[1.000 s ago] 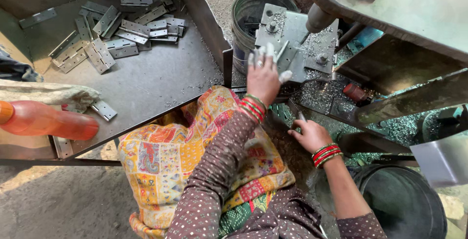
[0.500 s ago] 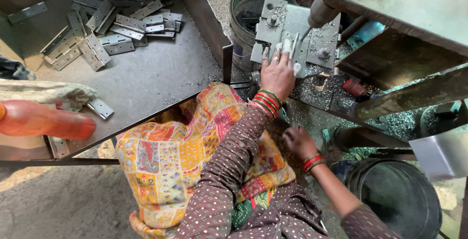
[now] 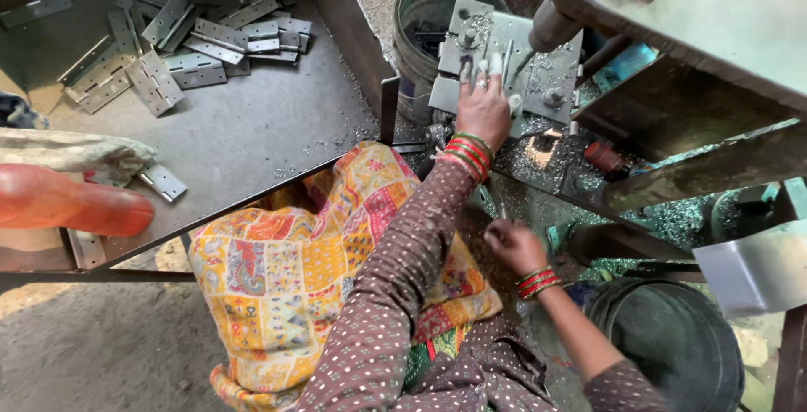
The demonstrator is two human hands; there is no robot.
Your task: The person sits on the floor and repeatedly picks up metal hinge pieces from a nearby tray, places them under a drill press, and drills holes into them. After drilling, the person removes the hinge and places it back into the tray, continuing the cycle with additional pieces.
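My left hand (image 3: 482,109), fingertips wrapped in white tape and red bangles on the wrist, presses a grey metal hinge plate (image 3: 496,66) flat onto the steel jig (image 3: 551,76) under a drill spindle (image 3: 551,25). Lower down, my right hand (image 3: 513,245) is curled into a fist around a thin metal rod (image 3: 501,208) below the machine table; most of the rod is hidden. A patterned yellow cloth (image 3: 311,277) lies over my lap.
A dark steel tray (image 3: 252,134) on the left holds several loose hinges (image 3: 168,38). An orange object (image 3: 67,206) lies at its left edge. A bucket (image 3: 424,17) stands behind the jig, and a black tub (image 3: 672,345) at lower right. Metal shavings (image 3: 672,219) cover the machine bed.
My left hand has carried the hinge plate forward and laid it on the jig. My right hand has dropped lower and closed into a fist.
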